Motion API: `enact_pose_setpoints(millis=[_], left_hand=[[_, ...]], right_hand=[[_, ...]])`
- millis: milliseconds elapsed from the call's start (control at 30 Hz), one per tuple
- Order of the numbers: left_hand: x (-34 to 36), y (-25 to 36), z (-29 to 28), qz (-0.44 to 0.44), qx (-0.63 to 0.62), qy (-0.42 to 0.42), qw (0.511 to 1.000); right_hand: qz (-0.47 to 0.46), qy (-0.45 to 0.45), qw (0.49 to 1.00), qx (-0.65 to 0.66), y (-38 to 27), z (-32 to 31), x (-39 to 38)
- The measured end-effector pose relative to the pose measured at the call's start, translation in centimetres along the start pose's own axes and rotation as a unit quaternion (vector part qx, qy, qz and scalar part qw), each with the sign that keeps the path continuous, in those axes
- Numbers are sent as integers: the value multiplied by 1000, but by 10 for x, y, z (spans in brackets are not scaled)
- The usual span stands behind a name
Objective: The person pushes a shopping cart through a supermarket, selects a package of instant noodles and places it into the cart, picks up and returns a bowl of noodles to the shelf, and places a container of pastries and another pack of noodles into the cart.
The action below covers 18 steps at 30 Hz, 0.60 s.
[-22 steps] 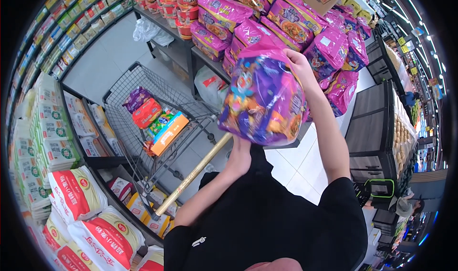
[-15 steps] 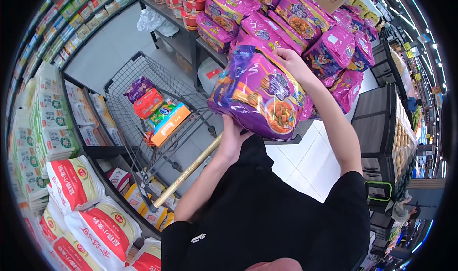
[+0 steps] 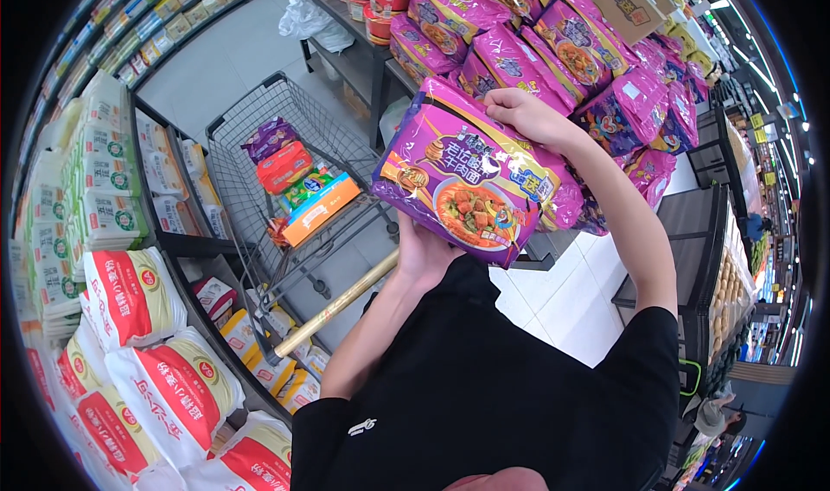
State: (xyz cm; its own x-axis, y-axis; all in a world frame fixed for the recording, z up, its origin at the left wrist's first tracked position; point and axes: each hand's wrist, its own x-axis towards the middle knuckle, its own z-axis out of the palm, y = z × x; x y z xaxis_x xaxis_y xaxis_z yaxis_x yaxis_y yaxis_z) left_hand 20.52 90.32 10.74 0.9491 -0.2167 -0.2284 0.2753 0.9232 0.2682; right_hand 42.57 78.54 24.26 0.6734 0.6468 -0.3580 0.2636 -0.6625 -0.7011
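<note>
Head view puts the purple noodle pack (image 3: 471,175) between your hands, long axis slanting down rightward, your right hand (image 3: 527,117) pinching its upper edge, your left hand (image 3: 424,253) beneath, grip too hidden to tell, nearer the shopping cart (image 3: 226,154).

My left hand (image 3: 421,256) has fingers hidden under the noodle pack (image 3: 471,180); beyond it, a cardboard box (image 3: 616,5) is cut off.
</note>
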Motion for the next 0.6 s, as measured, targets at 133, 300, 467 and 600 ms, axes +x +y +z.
enact_pose_setpoints(millis=[133, 300, 467, 600], left_hand=[[-2, 3, 1, 35, -55, -9, 998], [-4, 5, -2, 87, -110, -33, 990], [-4, 4, -26, 143, -102, -31, 984], [-7, 2, -30, 149, -117, -38, 981]], right_hand=[[-47, -34, 998, -7, -9, 2, 7], [-85, -82, 991, -56, -24, 10, 16], [-113, -77, 989, -63, -46, 20, 10], [-167, -108, 972, -126, -59, 13, 6]])
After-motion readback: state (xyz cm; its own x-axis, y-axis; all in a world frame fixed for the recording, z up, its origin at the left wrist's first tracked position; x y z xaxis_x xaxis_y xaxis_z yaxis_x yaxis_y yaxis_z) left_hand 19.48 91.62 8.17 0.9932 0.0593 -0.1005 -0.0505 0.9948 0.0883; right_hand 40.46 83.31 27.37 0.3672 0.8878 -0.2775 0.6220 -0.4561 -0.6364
